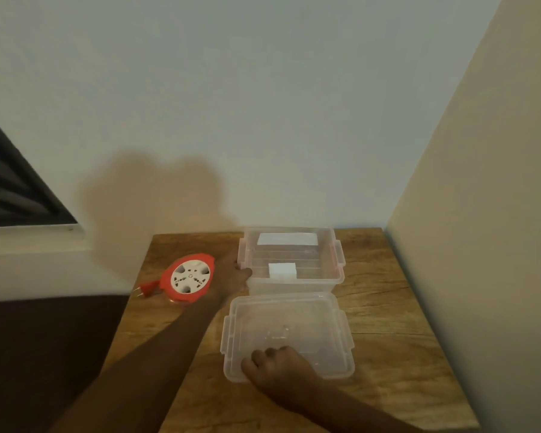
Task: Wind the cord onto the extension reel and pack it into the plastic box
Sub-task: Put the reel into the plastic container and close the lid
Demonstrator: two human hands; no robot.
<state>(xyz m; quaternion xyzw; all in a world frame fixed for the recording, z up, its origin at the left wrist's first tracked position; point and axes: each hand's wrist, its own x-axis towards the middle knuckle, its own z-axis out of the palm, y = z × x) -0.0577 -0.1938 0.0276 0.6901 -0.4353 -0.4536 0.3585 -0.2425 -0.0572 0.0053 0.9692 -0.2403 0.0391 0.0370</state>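
A red extension reel (188, 278) with a white socket face lies flat near the table's left edge, its red plug (146, 289) sticking out to the left. A clear plastic box (338, 278) stands open at the back of the table. My left hand (233, 276) grips the box's left wall, between reel and box. The clear lid (294, 320) lies flat in front of the box. My right hand (278, 368) rests on the lid's near edge with fingers curled over it.
The wooden table (388, 323) fits into a corner, with a wall behind and another close on the right. White labels (287, 239) show through the box. A dark surface lies left of the table. A dark framed panel (10, 189) hangs at left.
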